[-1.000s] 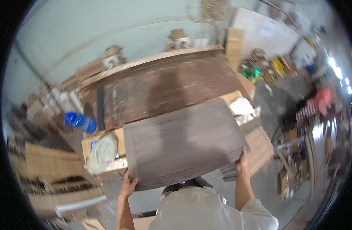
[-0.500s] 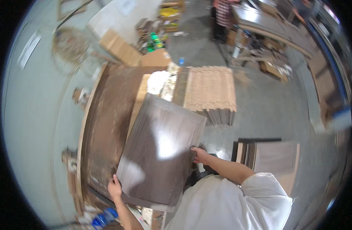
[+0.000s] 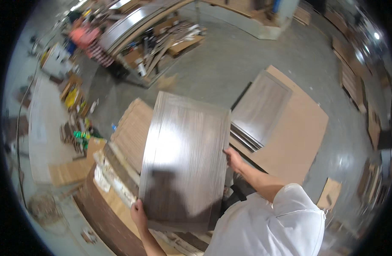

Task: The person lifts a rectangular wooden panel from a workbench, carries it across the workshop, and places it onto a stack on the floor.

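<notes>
A grey-brown wood-grain cabinet door panel (image 3: pixel 185 158) with a raised frame border is held up in front of me, its glossy face catching the light. My left hand (image 3: pixel 139 213) grips its lower left edge, thumb on the face. On the opposite side my right hand (image 3: pixel 233 159) is closed round the right edge, about midway along. The fingers behind the panel are hidden in both hands. Past its upper right edge lies a stack of similar door panels (image 3: pixel 264 106), resting on a large tan board (image 3: pixel 300 128).
A brown-topped workbench (image 3: pixel 100 213) stands at lower left, a white padded strip (image 3: pixel 113 177) along it. Beside it rises a stack of tan panels (image 3: pixel 134 123). Farther off, a person (image 3: pixel 87 36) stands by a table (image 3: pixel 140 21) with scraps beneath. Boards lean at the right.
My view has swung to the right. The panel has come away from over the workbench and is now nearer the stack of doors, still in both hands.
</notes>
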The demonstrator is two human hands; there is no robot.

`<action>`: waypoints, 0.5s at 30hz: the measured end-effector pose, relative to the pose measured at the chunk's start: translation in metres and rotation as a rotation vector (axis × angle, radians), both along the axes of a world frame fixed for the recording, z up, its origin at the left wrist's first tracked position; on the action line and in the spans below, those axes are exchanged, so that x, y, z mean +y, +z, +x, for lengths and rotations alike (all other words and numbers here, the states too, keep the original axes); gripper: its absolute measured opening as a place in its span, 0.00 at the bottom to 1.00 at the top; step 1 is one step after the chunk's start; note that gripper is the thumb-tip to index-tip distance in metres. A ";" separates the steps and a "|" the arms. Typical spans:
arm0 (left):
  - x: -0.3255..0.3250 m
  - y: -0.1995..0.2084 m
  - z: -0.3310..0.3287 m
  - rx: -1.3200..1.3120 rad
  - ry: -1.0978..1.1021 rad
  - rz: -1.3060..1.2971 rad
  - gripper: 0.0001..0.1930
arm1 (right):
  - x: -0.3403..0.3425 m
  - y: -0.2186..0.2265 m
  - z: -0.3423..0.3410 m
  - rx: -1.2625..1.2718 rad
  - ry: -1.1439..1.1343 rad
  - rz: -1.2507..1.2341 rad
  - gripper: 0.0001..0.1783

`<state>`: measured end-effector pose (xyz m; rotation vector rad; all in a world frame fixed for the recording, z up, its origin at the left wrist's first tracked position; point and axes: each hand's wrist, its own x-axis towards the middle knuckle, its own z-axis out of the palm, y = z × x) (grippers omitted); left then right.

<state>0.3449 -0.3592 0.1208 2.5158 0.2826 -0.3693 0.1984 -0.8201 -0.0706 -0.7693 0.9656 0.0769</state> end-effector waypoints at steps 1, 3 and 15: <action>-0.042 -0.006 0.028 -0.011 -0.116 -0.149 0.23 | -0.026 -0.001 0.002 0.015 -0.152 0.025 0.25; -0.140 -0.025 0.070 -0.012 -0.203 -0.262 0.25 | -0.054 0.003 -0.012 -0.150 -0.361 -0.130 0.27; -0.642 -0.174 0.050 0.527 -0.424 -0.188 0.34 | -0.262 -0.035 -0.151 0.467 -0.951 -0.349 0.33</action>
